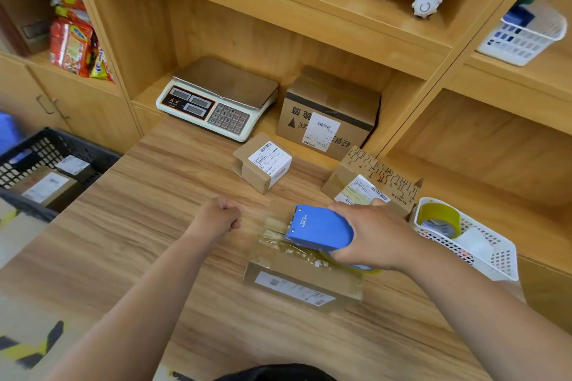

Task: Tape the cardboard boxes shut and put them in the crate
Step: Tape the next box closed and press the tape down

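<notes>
4 boxes (263,162) (328,111) (371,182) (303,284) outside 1 crate (55,137)

On the table (154,226), the near box (297,284) lies before the person with the dispenser (322,227) on top of it. The right hand (371,238) grips the dispenser, and the left hand (219,216) is over the table just left of the box. Behind it stand the middle box (263,164) and, further right, the right box (371,185), with the basket (495,257) holding a tape roll (439,219) at the table's right side. Farther back, on the shelf, the scale (219,99) sits left of the shelf box (331,108), and the crate (46,145), with parcels (46,185) in it, stands off the table's left edge.
</notes>
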The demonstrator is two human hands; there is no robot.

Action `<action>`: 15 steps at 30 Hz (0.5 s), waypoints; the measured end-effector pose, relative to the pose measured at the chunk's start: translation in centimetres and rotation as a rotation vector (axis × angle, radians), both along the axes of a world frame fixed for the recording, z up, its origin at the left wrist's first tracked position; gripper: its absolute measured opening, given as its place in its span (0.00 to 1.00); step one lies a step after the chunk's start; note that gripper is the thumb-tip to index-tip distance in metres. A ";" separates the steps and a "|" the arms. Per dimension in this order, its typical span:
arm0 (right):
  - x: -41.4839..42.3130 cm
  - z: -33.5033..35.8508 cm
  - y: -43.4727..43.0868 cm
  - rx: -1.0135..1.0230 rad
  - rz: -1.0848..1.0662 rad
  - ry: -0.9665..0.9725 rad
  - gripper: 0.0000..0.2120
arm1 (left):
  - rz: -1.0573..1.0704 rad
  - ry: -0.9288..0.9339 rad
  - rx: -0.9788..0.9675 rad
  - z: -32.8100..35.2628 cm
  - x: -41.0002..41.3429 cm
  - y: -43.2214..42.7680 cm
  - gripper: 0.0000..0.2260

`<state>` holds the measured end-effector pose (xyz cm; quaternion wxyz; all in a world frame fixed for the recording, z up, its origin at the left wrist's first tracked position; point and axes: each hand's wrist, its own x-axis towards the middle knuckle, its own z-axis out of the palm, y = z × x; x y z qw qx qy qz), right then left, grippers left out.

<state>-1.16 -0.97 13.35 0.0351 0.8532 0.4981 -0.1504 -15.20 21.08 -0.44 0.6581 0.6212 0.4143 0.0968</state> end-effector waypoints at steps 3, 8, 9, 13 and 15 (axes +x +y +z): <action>-0.1 -0.2 0.4 -0.024 0.001 -0.006 0.24 | -0.009 -0.007 -0.013 -0.6 -0.1 0.4 0.11; -0.1 -0.5 0.9 -0.053 0.006 -0.024 0.24 | -0.046 -0.017 -0.018 -0.9 -0.3 0.6 0.13; -0.1 -0.5 1.0 -0.059 0.011 -0.027 0.24 | -0.062 -0.025 -0.015 -0.9 -0.3 0.6 0.13; -0.3 -0.7 1.4 -0.084 0.023 -0.043 0.23 | -0.082 -0.011 0.000 -1.6 -0.3 0.6 0.20; -0.3 -0.6 1.5 -0.096 0.023 -0.046 0.24 | -0.072 0.005 -0.012 -1.8 -0.3 0.6 0.19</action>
